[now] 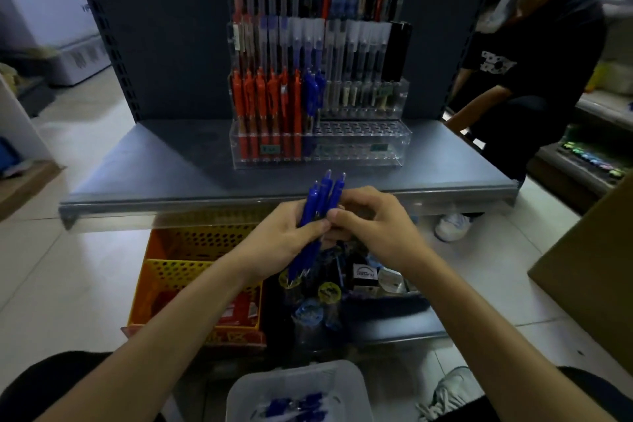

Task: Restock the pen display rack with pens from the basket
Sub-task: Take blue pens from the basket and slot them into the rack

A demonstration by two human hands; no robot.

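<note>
Blue plastic click pens [322, 202] bunch in the left hand [281, 240], fingers [314, 226] clamped round them; the right hand [376, 226] pinches one barrel. Both hover at the grey metal shelf [154, 164]'s front lip, bare shelf between them and the clear acrylic tiered rack [359, 144].

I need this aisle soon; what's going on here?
A person is restocking the pen rack on the grey shelf. Their left hand grips a bunch of blue pens, and the right hand pinches the same bunch. The rack's front row holds orange pens and a few blue ones; its holes further right stand empty. More pens lie in the white basket.
</note>
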